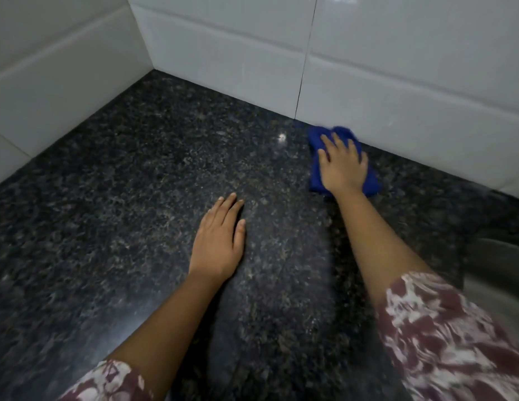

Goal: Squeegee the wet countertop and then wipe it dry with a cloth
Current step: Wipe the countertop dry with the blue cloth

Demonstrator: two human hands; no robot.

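Right hand: the right hand (343, 166) is reaching far out and lies palm-down on a folded deep-blue cloth (316, 144). The fingers are spread and fairly straight, pressing flat; nothing is curled round the fabric and there is no pinch.
Cloth: the blue cloth lies on the far right of the counter, its far end right at the foot of the back wall. Blue shows ahead of the fingertips, left of the hand and beside the wrist, and its edges are a little blurred.
Left hand: the left hand (220, 238) is palm-down on bare stone, fingers straight and close together, holding nothing. It is nearer the person and well apart from the cloth.
Countertop: the dark speckled polished granite countertop (131, 198) runs into a corner at the far left. A small bright glint (281, 137) sits just left of the cloth. Wet or dry, cannot tell.
Walls: glossy white wall tiles (397, 82) stand behind and to the left, and a dark joint line drops to the counter just left of the cloth.
Sleeves: a maroon-and-white patterned sleeve (443, 337) is on the right arm, and its match is at the lower left.
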